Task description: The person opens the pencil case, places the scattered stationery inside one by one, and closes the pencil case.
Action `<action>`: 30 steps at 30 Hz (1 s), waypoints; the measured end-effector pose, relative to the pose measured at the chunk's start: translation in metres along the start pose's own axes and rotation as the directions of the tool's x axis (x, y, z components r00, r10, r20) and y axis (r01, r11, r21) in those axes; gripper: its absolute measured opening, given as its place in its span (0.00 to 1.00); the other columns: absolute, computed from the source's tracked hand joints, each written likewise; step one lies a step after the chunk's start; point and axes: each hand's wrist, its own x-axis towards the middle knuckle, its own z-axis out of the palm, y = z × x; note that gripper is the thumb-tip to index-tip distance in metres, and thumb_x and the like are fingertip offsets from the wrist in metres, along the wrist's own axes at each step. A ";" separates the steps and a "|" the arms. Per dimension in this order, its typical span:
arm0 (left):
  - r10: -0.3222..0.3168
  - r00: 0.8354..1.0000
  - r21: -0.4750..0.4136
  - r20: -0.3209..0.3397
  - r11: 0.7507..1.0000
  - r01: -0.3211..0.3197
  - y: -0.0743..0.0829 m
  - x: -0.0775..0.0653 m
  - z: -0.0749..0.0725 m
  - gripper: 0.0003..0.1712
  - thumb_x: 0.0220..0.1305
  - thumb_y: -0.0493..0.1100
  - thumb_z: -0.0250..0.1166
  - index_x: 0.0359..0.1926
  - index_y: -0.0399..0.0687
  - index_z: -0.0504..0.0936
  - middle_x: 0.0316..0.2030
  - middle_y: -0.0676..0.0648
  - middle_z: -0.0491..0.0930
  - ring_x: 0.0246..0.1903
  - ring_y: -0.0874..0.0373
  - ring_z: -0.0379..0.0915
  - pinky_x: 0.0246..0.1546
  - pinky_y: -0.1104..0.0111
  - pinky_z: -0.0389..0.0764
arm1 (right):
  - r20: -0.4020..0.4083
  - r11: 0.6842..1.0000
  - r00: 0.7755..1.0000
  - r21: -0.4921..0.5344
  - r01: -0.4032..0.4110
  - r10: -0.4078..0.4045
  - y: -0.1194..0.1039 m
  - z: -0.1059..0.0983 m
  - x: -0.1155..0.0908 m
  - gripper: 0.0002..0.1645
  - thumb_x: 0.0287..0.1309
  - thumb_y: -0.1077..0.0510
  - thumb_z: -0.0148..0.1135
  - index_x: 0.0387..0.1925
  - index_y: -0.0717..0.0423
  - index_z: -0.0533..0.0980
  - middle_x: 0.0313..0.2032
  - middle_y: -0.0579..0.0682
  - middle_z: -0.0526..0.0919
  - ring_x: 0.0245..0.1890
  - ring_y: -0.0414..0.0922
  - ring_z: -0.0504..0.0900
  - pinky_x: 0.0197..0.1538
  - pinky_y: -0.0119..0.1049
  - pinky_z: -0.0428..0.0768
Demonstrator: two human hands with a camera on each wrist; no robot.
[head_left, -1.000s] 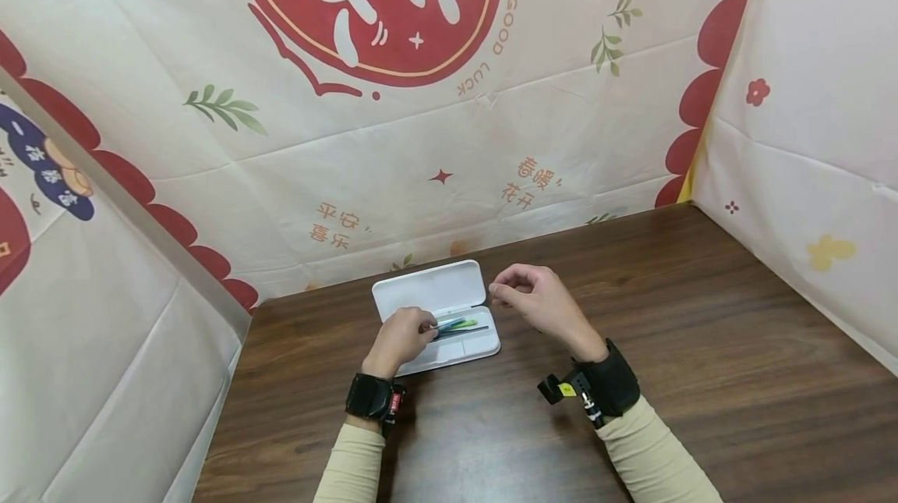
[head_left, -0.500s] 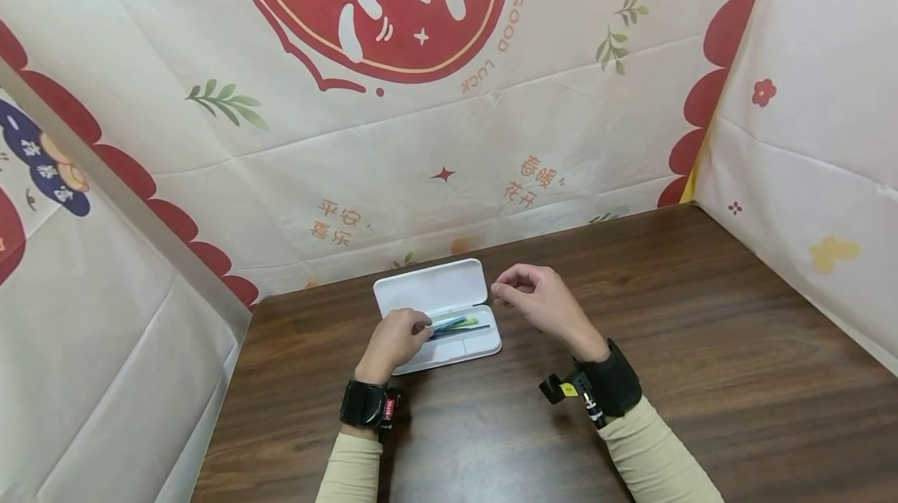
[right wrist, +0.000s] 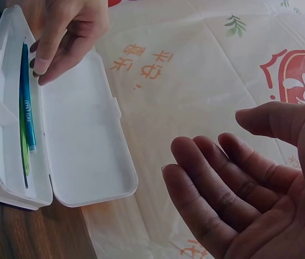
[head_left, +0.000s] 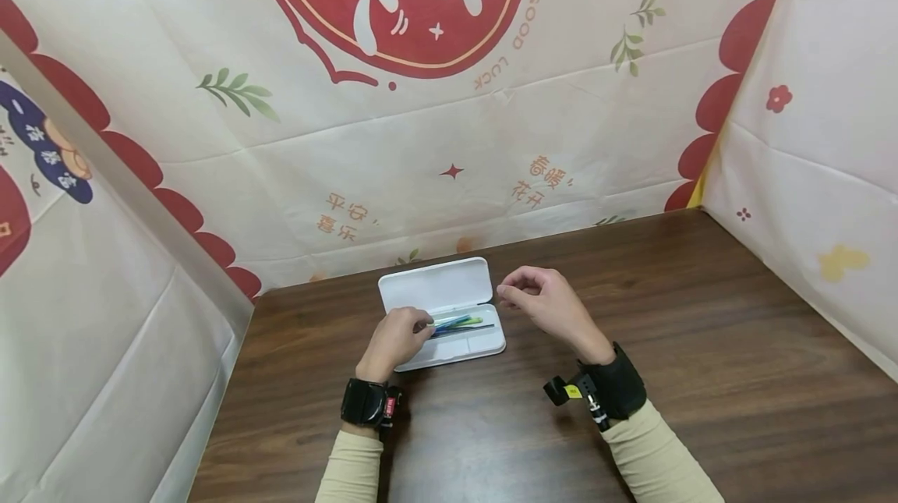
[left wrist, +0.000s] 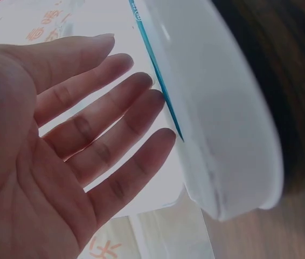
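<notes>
A white pencil case lies with its lid raised near the back of the table. Inside it are a blue pen, a green pen and a thin dark stick. Over the left end of the case is my left hand, its fingertips close beside the pens. Nothing is gripped in its palm in the left wrist view, where the fingers are loosely extended; the fingertips may touch the case. My right hand hovers right of the raised lid, fingers loosely bent and holding nothing.
The brown wooden table extends to both sides and in front of the case. A printed cloth wall stands right behind the case. Cloth panels also rise at the left and right.
My left hand has drawn slightly left relative to the case, showing a bit more of the pens. The right hand stays nearly still. The head view has shifted slightly.
</notes>
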 end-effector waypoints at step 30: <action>-0.037 0.999 -0.106 -0.034 0.994 0.033 -0.003 -0.010 -0.033 0.11 0.65 0.41 0.67 0.45 0.40 0.87 0.42 0.45 0.86 0.42 0.52 0.82 0.44 0.57 0.82 | 0.015 0.988 0.995 -0.125 -0.092 0.095 0.023 -0.018 0.006 0.12 0.67 0.54 0.62 0.42 0.60 0.81 0.37 0.59 0.87 0.36 0.53 0.87 0.40 0.45 0.84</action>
